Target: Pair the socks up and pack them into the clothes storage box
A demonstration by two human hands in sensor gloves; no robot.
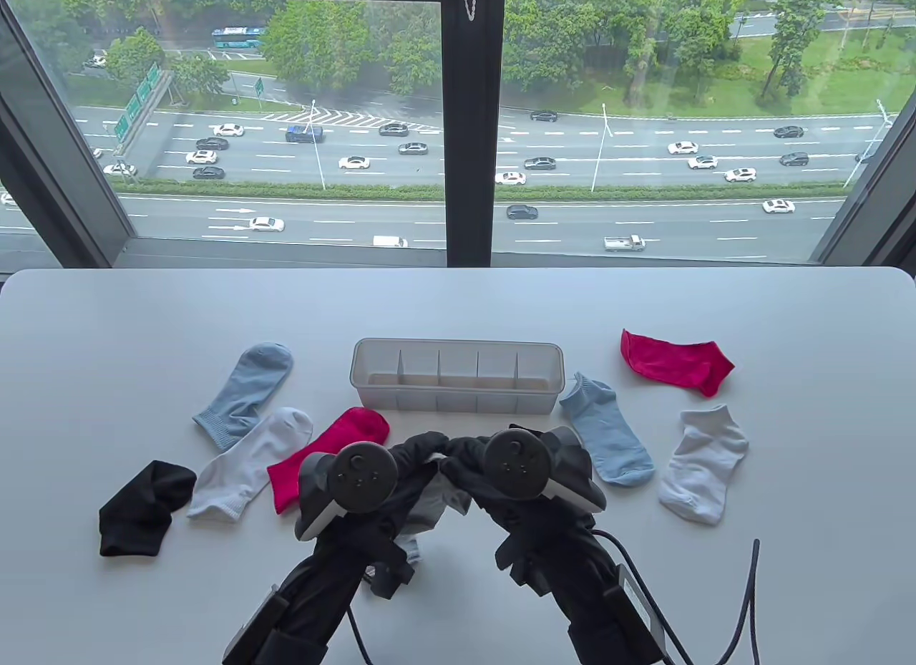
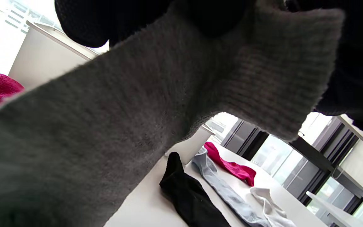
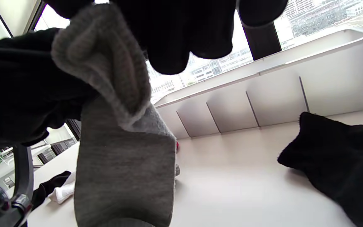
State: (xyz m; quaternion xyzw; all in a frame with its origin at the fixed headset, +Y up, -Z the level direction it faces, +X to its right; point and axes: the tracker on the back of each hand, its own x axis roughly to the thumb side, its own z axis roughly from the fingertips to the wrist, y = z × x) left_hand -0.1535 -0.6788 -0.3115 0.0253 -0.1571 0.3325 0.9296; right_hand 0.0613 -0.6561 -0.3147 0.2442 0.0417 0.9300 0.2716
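White tabletop (image 1: 143,321) by a window: soft, limp grey knitted sock (image 1: 429,507), pinched at its ribbed cuff by both the left hand (image 1: 401,464) and right hand (image 1: 472,472), hanging just before the translucent divided plastic storage box (image 1: 455,407); likely light, floppy, best gripped at the cuff.

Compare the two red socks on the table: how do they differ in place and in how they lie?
The left red sock lies in front of the storage box, beside a white sock, its lower end hidden by the left hand. The right red sock lies beyond the box's right end, apart from everything, fully visible. Both lie flat and share one colour.
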